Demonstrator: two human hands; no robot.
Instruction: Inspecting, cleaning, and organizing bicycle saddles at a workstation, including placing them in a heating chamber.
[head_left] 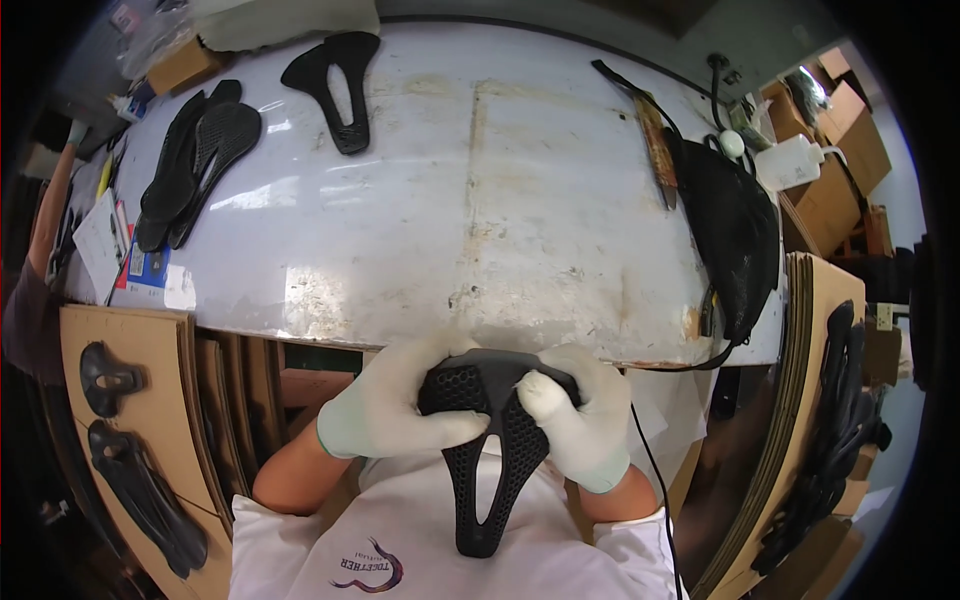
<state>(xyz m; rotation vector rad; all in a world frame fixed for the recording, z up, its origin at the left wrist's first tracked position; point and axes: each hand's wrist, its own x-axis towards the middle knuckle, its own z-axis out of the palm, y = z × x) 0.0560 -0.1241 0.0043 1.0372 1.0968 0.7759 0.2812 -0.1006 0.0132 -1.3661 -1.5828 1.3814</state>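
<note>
Between both gloved hands I hold a black bicycle saddle [468, 480] with a honeycomb lattice and a long central slot, its narrow nose pointing down toward my shirt. My left hand [405, 405] grips the wide end on the left, thumb lying across the lattice. On the other side my right hand [575, 410] wraps the wide end, its thumb pressed on the upper face near the middle. Both gloves are white with pale green cuffs. The fingers under the saddle are hidden. At the table's far left another black saddle [340, 95] lies alone, beside several stacked saddles [215, 150].
The worn white table [400, 230] spreads ahead of me. On its right lie a black bag [730, 230], a worn knife-like tool [658, 150] and a white squeeze bottle [790, 162]. Cardboard sheets with saddles [150, 490] stand at both sides. A black cable [652, 465] hangs near my right arm.
</note>
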